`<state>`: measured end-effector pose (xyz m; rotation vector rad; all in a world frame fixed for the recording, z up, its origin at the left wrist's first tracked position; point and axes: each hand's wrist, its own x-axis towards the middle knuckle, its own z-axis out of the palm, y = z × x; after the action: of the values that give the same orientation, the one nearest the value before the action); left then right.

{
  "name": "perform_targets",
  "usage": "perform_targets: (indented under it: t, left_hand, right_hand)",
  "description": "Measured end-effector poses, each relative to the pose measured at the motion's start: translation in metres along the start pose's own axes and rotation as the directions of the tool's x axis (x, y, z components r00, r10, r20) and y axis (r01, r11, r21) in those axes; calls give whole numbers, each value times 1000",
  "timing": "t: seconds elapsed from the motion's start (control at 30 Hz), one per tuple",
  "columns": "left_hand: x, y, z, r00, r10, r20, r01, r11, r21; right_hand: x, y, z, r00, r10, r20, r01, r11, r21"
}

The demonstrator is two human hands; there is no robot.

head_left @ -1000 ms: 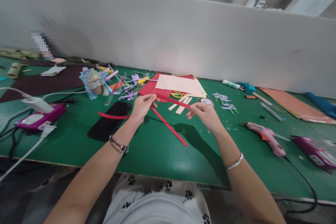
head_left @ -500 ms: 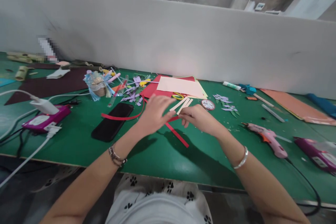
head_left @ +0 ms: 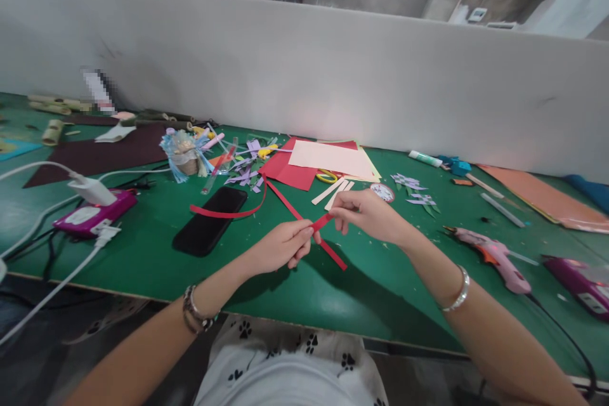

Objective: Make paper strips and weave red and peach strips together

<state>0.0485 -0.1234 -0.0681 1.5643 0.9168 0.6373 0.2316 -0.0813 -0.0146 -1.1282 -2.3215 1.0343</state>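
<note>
A short red paper strip [head_left: 322, 222] stretches between my two hands above the table. My left hand [head_left: 280, 245] is closed, pinching its left end between thumb and finger. The other end sits in the closed fingertips of my right hand [head_left: 364, 214]. Beneath them a longer red strip [head_left: 284, 200] runs diagonally, its lower end showing below my hands. Another red strip [head_left: 223, 212] curls across a black phone [head_left: 202, 228] to the left. Pale cream strips [head_left: 328, 191] lie just beyond my right hand, beside yellow-handled scissors [head_left: 327, 176].
Red and pale paper sheets [head_left: 328, 158] are stacked at the back. A pink glue gun [head_left: 490, 255] with its cable lies right, near a purple power strip [head_left: 578, 282]. Another purple power strip [head_left: 98, 212] with white plugs is at left. Purple paper scraps [head_left: 245, 171] and a glue stick [head_left: 425, 158] lie farther back.
My left hand has come down from an open, spread pose and now pinches the short red strip. My right hand still holds its other end, slightly farther right. The view has shifted slightly.
</note>
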Motion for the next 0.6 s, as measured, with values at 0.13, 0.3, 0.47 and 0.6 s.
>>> perform_targets:
  t: [0.13,0.3,0.47,0.6]
  left_hand:
    - [-7,-7,-2,996,-79,49,84,990,-117]
    - [-18,-14,-6,987,-154,-38,156,987,47]
    - [-30,-17,-18,931,-329,156,331,944,14]
    - [-35,-7,-29,939,-334,75,281,878,388]
  right_hand:
    - [2,4,-4,996,-84,12,85,969,-233]
    - [10,13,-7,990,-74,123,107,951,-291]
    - [34,22,-3,960,-27,278,77,983,-169]
    - [66,23,16,900,-69,431,153,975,-162]
